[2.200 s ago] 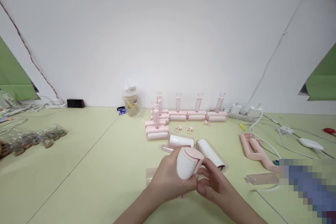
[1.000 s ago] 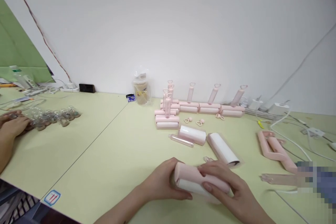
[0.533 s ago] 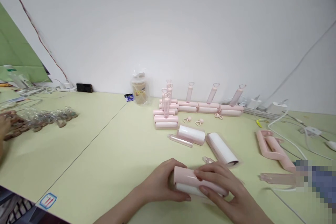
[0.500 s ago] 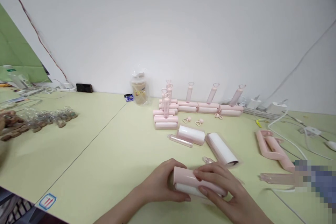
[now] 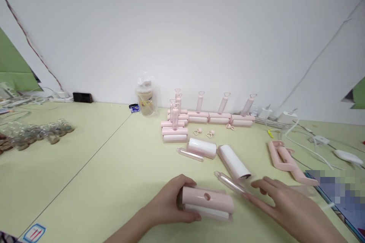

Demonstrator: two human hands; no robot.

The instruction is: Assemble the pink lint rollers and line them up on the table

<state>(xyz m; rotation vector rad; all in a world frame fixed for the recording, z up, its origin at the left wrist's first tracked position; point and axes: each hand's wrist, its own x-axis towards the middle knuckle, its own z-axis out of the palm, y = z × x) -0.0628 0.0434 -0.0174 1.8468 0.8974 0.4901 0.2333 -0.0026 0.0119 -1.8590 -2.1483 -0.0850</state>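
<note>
My left hand [image 5: 171, 203] grips the left end of a pink-and-white roller piece [image 5: 212, 199], thumb on the near side and fingers behind. A round hole shows in its pink upper shell, and a white roll lies along the lower front. To the right, my right hand [image 5: 281, 201] is off the roller piece with its fingers apart. Its thumb is at the near end of a clear pink-tinted tube [image 5: 229, 182]; whether it touches the tube I cannot tell. Beyond lie two more white roll pieces [image 5: 202, 147] [image 5: 234, 162] and a second clear tube [image 5: 190, 154].
Finished-looking pink rollers [image 5: 198, 117] with upright heart-topped tubes line the wall. Small heart-ended caps [image 5: 211, 133] lie before them. A pink frame-shaped part [image 5: 288, 159] and white cables [image 5: 308, 146] are at right. A bagged cup [image 5: 146, 100] and glass bottles [image 5: 42, 133] stand leftward.
My right hand has let go of the roller piece and moved right, to the clear tube. The left hand still holds the piece, whose hole is now uncovered. The view has shifted slightly right.
</note>
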